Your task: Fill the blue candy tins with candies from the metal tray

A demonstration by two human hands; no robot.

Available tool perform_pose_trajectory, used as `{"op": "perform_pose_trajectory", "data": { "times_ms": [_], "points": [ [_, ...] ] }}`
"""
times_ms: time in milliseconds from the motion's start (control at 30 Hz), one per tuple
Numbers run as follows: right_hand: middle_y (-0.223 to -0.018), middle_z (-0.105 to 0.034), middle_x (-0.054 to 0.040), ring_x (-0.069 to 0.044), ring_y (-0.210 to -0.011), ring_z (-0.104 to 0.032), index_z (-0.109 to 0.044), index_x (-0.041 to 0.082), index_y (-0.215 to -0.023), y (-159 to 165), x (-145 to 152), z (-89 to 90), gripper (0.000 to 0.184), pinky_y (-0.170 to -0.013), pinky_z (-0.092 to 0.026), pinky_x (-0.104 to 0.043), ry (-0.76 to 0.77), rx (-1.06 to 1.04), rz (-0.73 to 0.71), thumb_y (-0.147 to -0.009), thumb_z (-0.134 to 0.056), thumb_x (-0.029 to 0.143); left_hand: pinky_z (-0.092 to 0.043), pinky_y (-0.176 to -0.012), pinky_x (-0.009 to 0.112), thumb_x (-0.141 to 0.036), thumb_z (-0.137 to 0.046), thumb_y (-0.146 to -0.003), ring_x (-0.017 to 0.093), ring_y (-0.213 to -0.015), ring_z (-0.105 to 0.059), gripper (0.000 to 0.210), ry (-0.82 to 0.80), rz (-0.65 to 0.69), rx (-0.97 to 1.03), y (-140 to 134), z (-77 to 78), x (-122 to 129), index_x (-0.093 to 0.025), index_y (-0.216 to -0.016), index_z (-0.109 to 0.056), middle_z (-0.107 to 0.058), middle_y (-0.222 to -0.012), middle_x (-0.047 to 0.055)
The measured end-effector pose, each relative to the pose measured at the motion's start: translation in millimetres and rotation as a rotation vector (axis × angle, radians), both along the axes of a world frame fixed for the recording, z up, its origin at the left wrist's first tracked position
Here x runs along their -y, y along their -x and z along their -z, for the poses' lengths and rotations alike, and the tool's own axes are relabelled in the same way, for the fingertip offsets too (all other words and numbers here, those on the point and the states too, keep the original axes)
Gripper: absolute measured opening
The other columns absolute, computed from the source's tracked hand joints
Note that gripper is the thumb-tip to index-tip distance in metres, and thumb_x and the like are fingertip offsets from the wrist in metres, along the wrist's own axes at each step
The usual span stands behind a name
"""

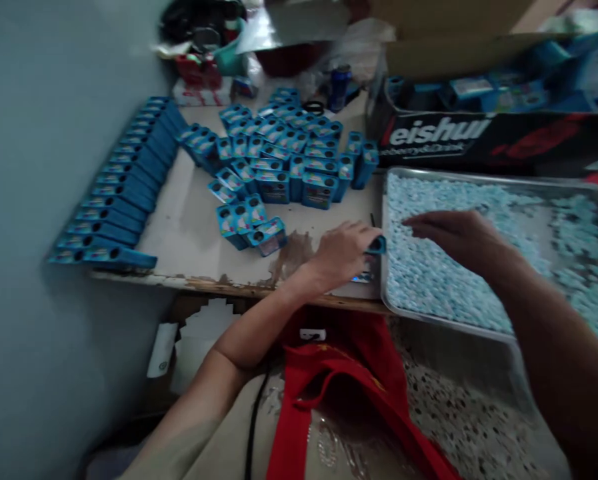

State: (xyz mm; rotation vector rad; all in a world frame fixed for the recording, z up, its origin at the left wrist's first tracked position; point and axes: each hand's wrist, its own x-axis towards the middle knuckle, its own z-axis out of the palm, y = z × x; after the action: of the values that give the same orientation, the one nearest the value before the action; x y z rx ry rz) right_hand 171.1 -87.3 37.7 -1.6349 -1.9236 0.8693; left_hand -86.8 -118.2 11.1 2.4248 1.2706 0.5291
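Apparently filling, right of centre, the left hand [343, 248] grips a blue box [377, 245]; the right hand [451, 233], fingers outstretched, is over pale pieces [443, 287]; next likely calls for careful scooping.

Makeshift workshop, worn table [179, 230], many blue boxes [320, 191], 1 metal tray [449, 324], pale pellets [436, 283]

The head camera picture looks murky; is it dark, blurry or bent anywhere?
Head view: dim light, the right forearm darkening toward the corner; head view: soft blur over the back clutter and the small print on the blue boxes; head view: glare on the pale sheet at top, and the left row of boxes leaning, perhaps wide-angle distortion.
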Motion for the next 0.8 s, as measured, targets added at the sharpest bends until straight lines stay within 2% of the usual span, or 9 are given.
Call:
{"op": "perform_pose_trajectory", "data": {
  "times_ms": [67, 100, 167, 233, 333, 433, 533, 667, 800],
  "points": [
    [-0.127, -0.086, -0.0203, -0.026, -0.075, -0.066, -0.089, 0.027, -0.096, -4, 1, 8.2, 0.009, -0.087, -0.050, -0.051, -0.115, 0.202, 0.016, -0.091, -0.082, 0.026, -0.065, -0.117, 0.038, -0.017, -0.081, -0.106, 0.028, -0.135, -0.077, 0.038, -0.077, -0.082, 0.020, 23, -17.0, 3, -0.027, -0.143, -0.075, -0.083, -0.139, 0.007],
    [-0.131, -0.085, -0.0203, -0.027, -0.073, -0.067, -0.089, 0.029, -0.097, 1, 2, 12.3, 0.010, -0.087, -0.051, -0.052, -0.137, 0.215, 0.019, -0.089, -0.083, 0.026, -0.064, -0.120, 0.039, -0.019, -0.080, -0.107, 0.028, -0.137, -0.076, 0.039, -0.125, -0.153, 0.034, 43, -27.3, 3, -0.027, -0.145, -0.073, -0.082, -0.141, 0.007],
    [-0.118, -0.088, -0.0175, -0.032, -0.076, -0.073, -0.089, 0.033, -0.103, 29, 8, 19.3, 0.015, -0.083, -0.053, -0.053, -0.147, 0.126, 0.017, -0.091, -0.082, 0.031, -0.059, -0.128, 0.045, -0.022, -0.081, -0.107, 0.030, -0.144, -0.072, 0.042, -0.216, -0.321, 0.062, 100, -49.6, 2, -0.027, -0.147, -0.071, -0.078, -0.148, 0.007],
    [-0.094, -0.085, -0.0136, -0.035, -0.076, -0.075, -0.088, 0.034, -0.111, 75, 17, 24.9, 0.019, -0.076, -0.054, -0.050, -0.130, 0.002, -0.055, -0.095, -0.080, 0.041, -0.054, -0.133, 0.053, -0.021, -0.084, -0.102, 0.034, -0.150, -0.067, 0.044, -0.275, -0.509, 0.084, 174, -69.6, 0, -0.028, -0.144, -0.071, -0.075, -0.150, 0.007],
    [-0.080, -0.081, -0.0103, -0.033, -0.065, -0.073, -0.085, 0.028, -0.130, 158, 35, 33.9, 0.040, -0.066, -0.053, -0.045, -0.127, -0.041, -0.328, -0.105, -0.068, 0.054, -0.054, -0.129, 0.057, -0.018, -0.090, -0.089, 0.038, -0.143, -0.069, 0.050, -0.212, -0.735, 0.084, 290, -83.6, 3, -0.028, -0.135, -0.074, -0.077, -0.141, 0.008],
    [-0.091, -0.085, -0.0160, -0.037, -0.074, -0.080, -0.080, 0.020, -0.146, 225, 47, 46.5, 0.050, -0.063, -0.048, -0.041, -0.231, 0.167, -0.482, -0.114, -0.054, 0.049, -0.055, -0.123, 0.055, -0.017, -0.089, -0.081, 0.036, -0.130, -0.072, 0.053, -0.035, -0.798, 0.073, 378, -74.1, 17, -0.021, -0.133, -0.075, -0.079, -0.135, 0.011],
    [-0.098, -0.087, -0.0207, -0.040, -0.076, -0.082, -0.080, 0.021, -0.140, 258, 54, 59.5, 0.042, -0.059, -0.039, -0.039, -0.297, 0.418, -0.447, -0.117, -0.053, 0.043, -0.058, -0.113, 0.050, -0.023, -0.086, -0.079, 0.033, -0.119, -0.074, 0.048, 0.143, -0.731, 0.086, 424, -54.5, 38, -0.021, -0.126, -0.080, -0.082, -0.128, 0.009],
    [-0.097, -0.084, -0.0193, -0.038, -0.073, -0.078, -0.079, 0.024, -0.128, 264, 60, 68.5, 0.036, -0.059, -0.031, -0.038, -0.304, 0.480, -0.403, -0.118, -0.057, 0.051, -0.059, -0.112, 0.044, -0.044, -0.084, -0.084, 0.025, -0.114, -0.072, 0.038, 0.240, -0.630, 0.012, 448, -35.2, 59, -0.026, -0.117, -0.082, -0.085, -0.125, 0.004],
    [-0.099, -0.079, -0.0207, -0.034, -0.072, -0.071, -0.079, 0.022, -0.108, 258, 56, 64.7, 0.044, -0.060, -0.026, -0.037, -0.297, 0.510, -0.257, -0.115, -0.062, 0.062, -0.050, -0.126, 0.053, -0.056, -0.078, -0.086, 0.031, -0.125, -0.068, 0.039, 0.171, -0.622, -0.019, 450, -17.7, 70, -0.027, -0.112, -0.080, -0.083, -0.126, 0.007]
  ]
}}
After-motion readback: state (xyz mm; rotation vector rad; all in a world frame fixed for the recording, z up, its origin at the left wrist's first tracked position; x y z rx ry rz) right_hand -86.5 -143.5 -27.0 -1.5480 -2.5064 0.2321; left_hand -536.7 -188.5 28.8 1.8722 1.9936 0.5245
